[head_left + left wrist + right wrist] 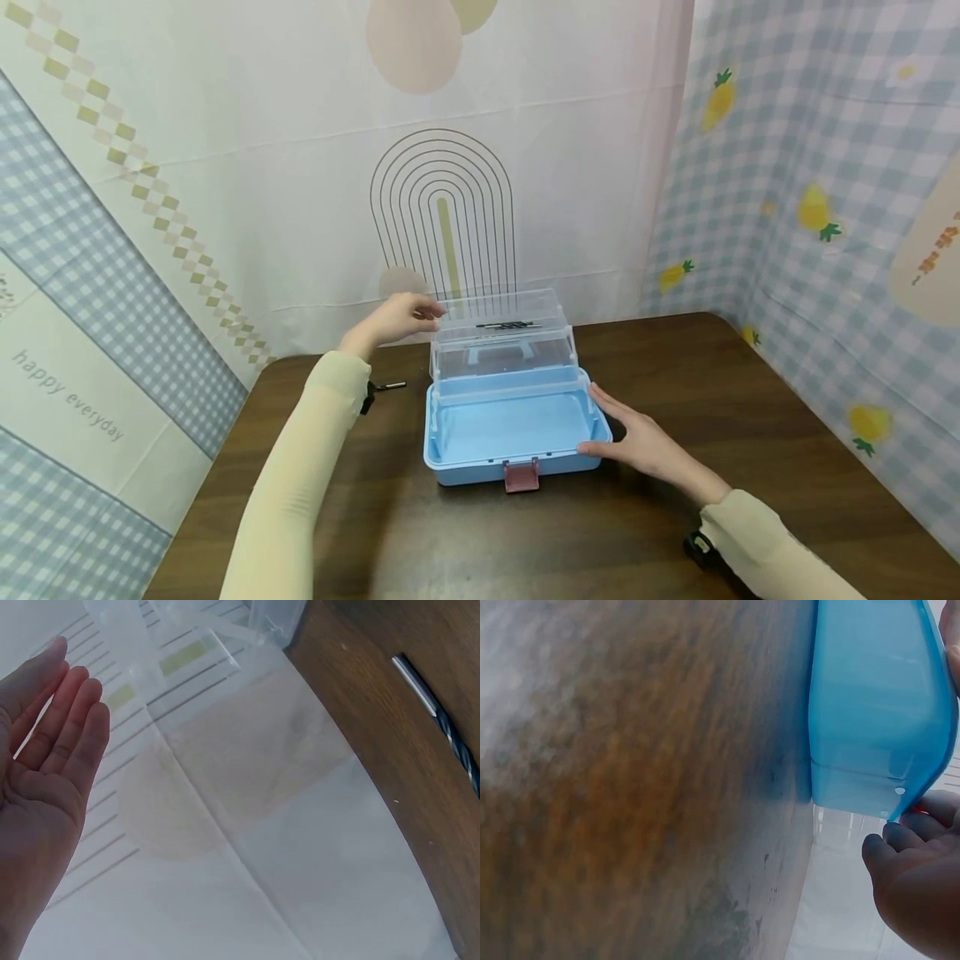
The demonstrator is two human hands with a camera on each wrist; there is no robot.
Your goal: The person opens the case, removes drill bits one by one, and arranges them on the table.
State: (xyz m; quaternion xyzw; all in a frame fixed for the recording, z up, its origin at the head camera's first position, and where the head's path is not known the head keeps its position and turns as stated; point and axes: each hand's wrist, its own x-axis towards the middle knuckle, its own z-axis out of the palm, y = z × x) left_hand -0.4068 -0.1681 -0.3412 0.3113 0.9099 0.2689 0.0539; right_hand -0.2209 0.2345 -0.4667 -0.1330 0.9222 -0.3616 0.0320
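Note:
A blue storage box stands with its clear trays raised at the back. Several dark drill bits lie in the upper tray. My left hand is at that tray's left edge; in the left wrist view its fingers are extended with nothing between them. With my right hand I hold the box's right end, thumb on the front rim and fingers farther back along the side. In the right wrist view, fingertips are right at the box's rim. A pink latch hangs at the front.
A single drill bit lies on the brown wooden table, left of the box. Behind the table hangs a patterned white cloth; a checked cloth hangs along the right side.

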